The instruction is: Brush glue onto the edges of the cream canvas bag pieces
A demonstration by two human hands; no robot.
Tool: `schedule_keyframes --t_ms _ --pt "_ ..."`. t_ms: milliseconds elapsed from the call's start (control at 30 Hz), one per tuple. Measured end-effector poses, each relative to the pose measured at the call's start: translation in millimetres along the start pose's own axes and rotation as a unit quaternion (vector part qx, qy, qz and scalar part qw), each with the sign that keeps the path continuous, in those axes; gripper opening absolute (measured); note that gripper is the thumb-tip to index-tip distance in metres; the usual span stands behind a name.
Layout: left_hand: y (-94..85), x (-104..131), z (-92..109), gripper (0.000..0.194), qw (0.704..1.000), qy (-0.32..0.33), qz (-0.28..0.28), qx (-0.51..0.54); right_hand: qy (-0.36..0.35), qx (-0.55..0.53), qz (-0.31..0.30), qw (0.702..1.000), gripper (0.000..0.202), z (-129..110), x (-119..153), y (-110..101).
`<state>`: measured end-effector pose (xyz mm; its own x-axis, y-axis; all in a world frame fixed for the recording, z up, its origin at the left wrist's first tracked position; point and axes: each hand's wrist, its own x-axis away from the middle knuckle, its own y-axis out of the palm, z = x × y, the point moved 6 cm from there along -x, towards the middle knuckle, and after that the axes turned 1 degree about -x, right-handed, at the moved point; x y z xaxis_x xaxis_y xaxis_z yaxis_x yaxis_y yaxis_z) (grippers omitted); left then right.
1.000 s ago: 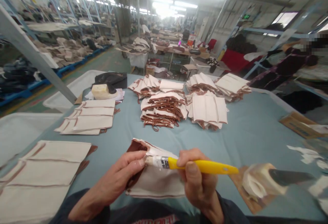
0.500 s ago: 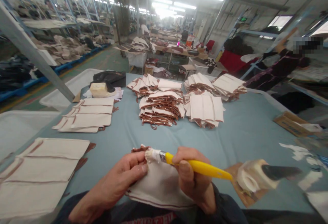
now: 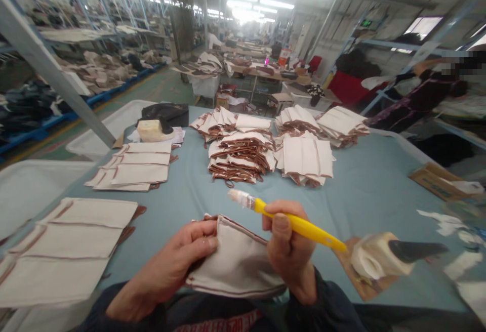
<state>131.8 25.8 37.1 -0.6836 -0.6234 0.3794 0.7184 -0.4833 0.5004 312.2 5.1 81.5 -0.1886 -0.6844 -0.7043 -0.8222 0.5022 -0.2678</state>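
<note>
My left hand [image 3: 182, 256] pinches the left edge of a cream fabric piece [image 3: 239, 261] with brown-edged seams, held up near my body. In my right hand [image 3: 290, 241] is a yellow-handled brush [image 3: 304, 224]. The brush's pale bristles point left and stand clear above the fabric's upper edge. The lower fingers of my right hand are beside the fabric's right end; whether they also grip it I cannot tell. To the right, a whitish container [image 3: 379, 256] with a dark handle stands on a brown board [image 3: 355, 276].
Stacks of cream pieces with brown edges [image 3: 243, 157] lie across the blue-grey tabletop [image 3: 364, 185]. More overlapping pieces [image 3: 72, 251] lie at the left. A cardboard box [image 3: 436, 182] and white scraps [image 3: 440, 220] are at the right. Another person [image 3: 421, 94] is at the far right.
The brush has lifted off the fabric's upper left corner and moved up and to the right. My left hand keeps its hold on the fabric, whose upper edge now shows.
</note>
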Motion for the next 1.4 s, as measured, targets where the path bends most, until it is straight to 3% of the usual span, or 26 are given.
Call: schedule_keyframes --t_ms 167,300,400,533,700,900,1067,1233,1400 --pt "-1.9 -2 2 0.047 1.000 0.011 0.017 -0.002 -0.021 0.053 -0.072 0.996 0.017 -3 6 19" --pt "-14.4 -3 -1 0.051 0.997 0.023 0.052 -0.044 0.002 0.062 -0.057 0.996 0.026 4 9 30" --pt "-31.9 -1 0 0.052 0.981 0.077 0.081 -0.159 0.028 0.056 -0.040 0.997 0.030 11 2 23" --pt "-44.1 5 -2 0.040 0.937 0.132 0.089 -0.310 0.083 0.052 -0.011 0.995 0.033 17 -9 2" --pt "-29.9 18 1 0.027 0.884 0.174 0.071 -0.428 0.126 0.052 -0.029 0.990 0.038 30 -14 -2" --pt "-8.1 28 3 0.024 0.865 0.191 0.014 -0.464 0.131 0.081 -0.060 0.986 0.039 43 -8 21" --pt "-16.1 27 -13 0.021 0.849 0.198 0.058 -0.486 0.106 -0.005 -0.011 0.994 0.026 7 11 2" --pt "-25.2 30 -22 0.022 0.817 0.239 0.127 -0.509 -0.006 -0.029 -0.092 0.995 0.026 -52 13 -9" --pt "-14.9 25 -13 0.026 0.817 0.268 0.089 -0.503 -0.087 -0.042 -0.104 0.990 0.033 -69 14 6"
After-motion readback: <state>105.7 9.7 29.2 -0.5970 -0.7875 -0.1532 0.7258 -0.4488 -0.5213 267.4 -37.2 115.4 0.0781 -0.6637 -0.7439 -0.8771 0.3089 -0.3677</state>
